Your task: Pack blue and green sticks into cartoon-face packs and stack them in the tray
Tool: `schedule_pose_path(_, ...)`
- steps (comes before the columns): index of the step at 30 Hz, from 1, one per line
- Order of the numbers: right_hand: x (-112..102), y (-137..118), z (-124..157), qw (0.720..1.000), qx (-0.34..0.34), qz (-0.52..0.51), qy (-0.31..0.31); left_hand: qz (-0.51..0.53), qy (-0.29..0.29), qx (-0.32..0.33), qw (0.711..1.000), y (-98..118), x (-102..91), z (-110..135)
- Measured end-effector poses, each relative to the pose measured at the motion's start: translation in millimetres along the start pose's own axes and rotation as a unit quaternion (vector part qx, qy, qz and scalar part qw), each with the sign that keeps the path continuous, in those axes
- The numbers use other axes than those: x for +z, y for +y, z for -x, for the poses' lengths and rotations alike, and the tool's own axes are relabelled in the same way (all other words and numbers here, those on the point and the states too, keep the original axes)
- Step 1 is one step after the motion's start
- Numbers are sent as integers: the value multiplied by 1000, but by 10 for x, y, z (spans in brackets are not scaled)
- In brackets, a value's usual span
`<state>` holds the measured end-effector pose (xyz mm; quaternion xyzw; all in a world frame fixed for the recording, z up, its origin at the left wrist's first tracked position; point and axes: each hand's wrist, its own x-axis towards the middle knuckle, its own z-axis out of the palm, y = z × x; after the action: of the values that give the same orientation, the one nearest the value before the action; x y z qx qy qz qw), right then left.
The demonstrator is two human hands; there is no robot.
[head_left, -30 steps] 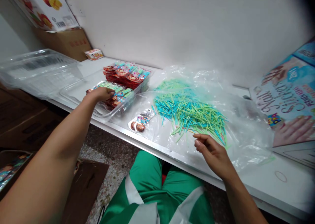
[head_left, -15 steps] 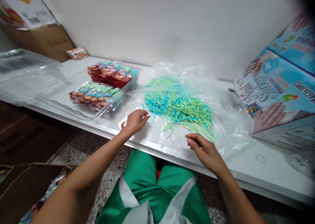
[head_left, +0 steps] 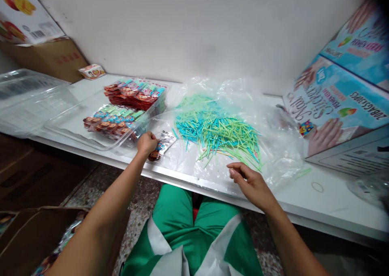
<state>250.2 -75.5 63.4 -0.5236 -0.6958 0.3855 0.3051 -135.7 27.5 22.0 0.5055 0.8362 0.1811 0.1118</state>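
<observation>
My left hand is closed on a small cartoon-face sticker packet lying on the white table, just beside the clear tray. That tray holds two stacks of similar packets. My right hand hovers at the near edge of a pile of blue and green sticks, fingers curled in a loose pinch with nothing visible between them. The sticks lie on a crumpled clear plastic bag.
Printed cardboard boxes stand at the right. Empty clear trays sit at the left, with a brown carton and a small box behind them. An open carton is on the floor. A rubber band lies on the table.
My left hand left the tray of packets, swung right to the loose packet on the table and closed on it. My right hand stayed near the sticks.
</observation>
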Motion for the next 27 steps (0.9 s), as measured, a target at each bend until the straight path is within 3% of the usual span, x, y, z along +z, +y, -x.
schedule_pose_path(3, -23, 11, 18, 1000, 5, 5, 0, 32, 38, 17, 999, 3, -45, 38)
schedule_pose_path(6, 22, -11, -12, 1000, 5, 5, 5, 129, 77, 56, 987, 90, -73, 149)
schedule_pose_path(9, 151, -88, -114, 1000, -10, -3, 7, 208, 58, 103, 971, 219, -54, 275)
schedule_pose_path(11, 242, -148, -195, 1000, -29, -3, -9, 178, 58, 118, 975, 272, -41, 317)
schedule_pose_path(14, 328, -208, -285, 998, -49, 11, -27, 109, 91, 99, 985, 289, -78, 322)
schedule_pose_path(17, 379, -238, -336, 999, -37, -15, -10, 223, 106, 75, 966, 358, -165, 408)
schedule_pose_path(19, 439, -257, -372, 998, -18, -66, 7, 385, 52, 57, 920, 500, -207, 582)
schedule_pose_path(21, 526, -271, -417, 992, -2, -124, 7, 508, -59, 55, 858, 697, -211, 829)
schedule_pose_path(23, 615, -266, -456, 988, 1, -156, -15, 561, -165, 74, 808, 885, -176, 1079)
schedule_pose_path(27, 683, -210, -463, 981, 4, -184, -68, 612, -298, 49, 731, 1064, -17, 1349)
